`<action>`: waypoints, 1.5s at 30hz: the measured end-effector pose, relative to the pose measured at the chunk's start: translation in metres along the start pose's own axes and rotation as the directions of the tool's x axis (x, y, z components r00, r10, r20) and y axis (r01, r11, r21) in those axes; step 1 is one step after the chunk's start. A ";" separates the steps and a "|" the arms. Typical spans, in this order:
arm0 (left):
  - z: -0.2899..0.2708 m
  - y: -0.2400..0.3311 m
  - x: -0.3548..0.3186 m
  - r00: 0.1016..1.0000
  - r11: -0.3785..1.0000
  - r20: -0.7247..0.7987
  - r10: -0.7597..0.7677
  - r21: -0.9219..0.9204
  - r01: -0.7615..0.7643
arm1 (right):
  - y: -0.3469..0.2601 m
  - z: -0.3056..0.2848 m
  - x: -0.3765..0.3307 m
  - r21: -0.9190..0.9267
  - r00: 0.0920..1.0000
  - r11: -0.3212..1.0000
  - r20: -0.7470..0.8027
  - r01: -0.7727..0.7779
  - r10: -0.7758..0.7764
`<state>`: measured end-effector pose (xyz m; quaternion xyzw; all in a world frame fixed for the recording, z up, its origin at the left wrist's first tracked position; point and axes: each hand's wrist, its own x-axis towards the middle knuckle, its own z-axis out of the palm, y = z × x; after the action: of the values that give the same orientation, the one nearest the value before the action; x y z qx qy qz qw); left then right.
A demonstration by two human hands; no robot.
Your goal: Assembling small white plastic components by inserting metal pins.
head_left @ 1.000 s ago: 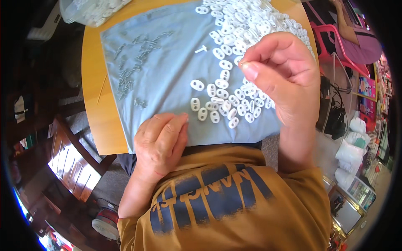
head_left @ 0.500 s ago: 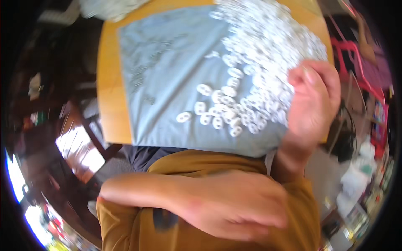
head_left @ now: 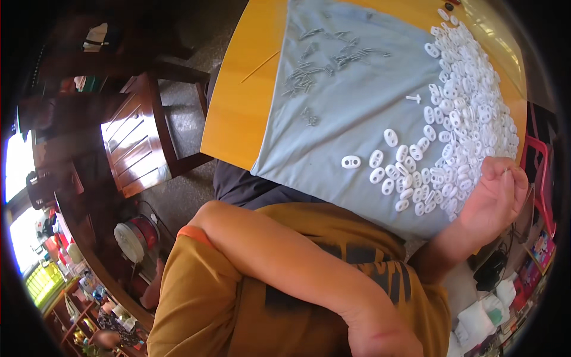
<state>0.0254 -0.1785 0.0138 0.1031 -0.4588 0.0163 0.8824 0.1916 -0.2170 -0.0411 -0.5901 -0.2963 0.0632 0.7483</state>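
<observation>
Speckled floor [head_left: 185, 191] and a dark wooden chair [head_left: 134, 146] fill the left of my feed, beside the yellow table [head_left: 238, 119]. Blue-grey cloth [head_left: 345, 128] covers much of the tabletop, and along its right side spreads the pile [head_left: 473, 101] of white two-holed ovals, with a looser cluster [head_left: 416, 178] trailing toward the wearer.

What changes over this last second is the left hand [head_left: 386, 342]: it leaves the cloth's near edge and swings across the brown shirt [head_left: 199, 297] to the bottom of my view. Its fingers are cut off, so I cannot tell how open they are or whether they carry anything. My view turns too, pushing the table rightward. Near the pile's closer end, the right hand [head_left: 495, 195] has its fingers curled, thumb against forefinger; I can't make out whether something tiny sits in that pinch.

One lone oval [head_left: 351, 161] now lies clear of the left fingers, so I judge that hand's work over the cloth paused. Slighter still are a white T-shaped part [head_left: 414, 99], a thin stick [head_left: 260, 67] and scattered grey pins [head_left: 306, 76].
</observation>
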 end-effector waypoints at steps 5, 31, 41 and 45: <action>-0.009 0.027 -0.002 0.994 0.996 0.061 -0.089 0.024 0.088 | 0.001 -0.003 -0.001 0.006 0.999 1.000 -0.040 -0.010 0.010; -0.086 0.094 -0.025 0.652 -0.716 -0.690 -0.315 0.624 0.314 | -0.011 0.006 -0.002 0.197 0.974 0.971 -0.151 -0.135 0.166; -0.112 0.084 -0.023 0.833 -0.743 -0.536 -0.140 0.612 0.269 | -0.011 0.009 -0.005 0.225 0.991 0.968 -0.054 -0.110 0.125; -0.124 0.070 -0.021 0.824 -0.766 -0.563 -0.060 0.556 0.324 | -0.010 0.010 -0.006 0.209 0.988 0.969 -0.045 -0.134 0.146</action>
<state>0.1045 -0.0841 -0.0604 0.9544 -0.0442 0.1702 0.2413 0.1788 -0.2137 -0.0325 -0.5307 -0.2233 0.1284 0.8074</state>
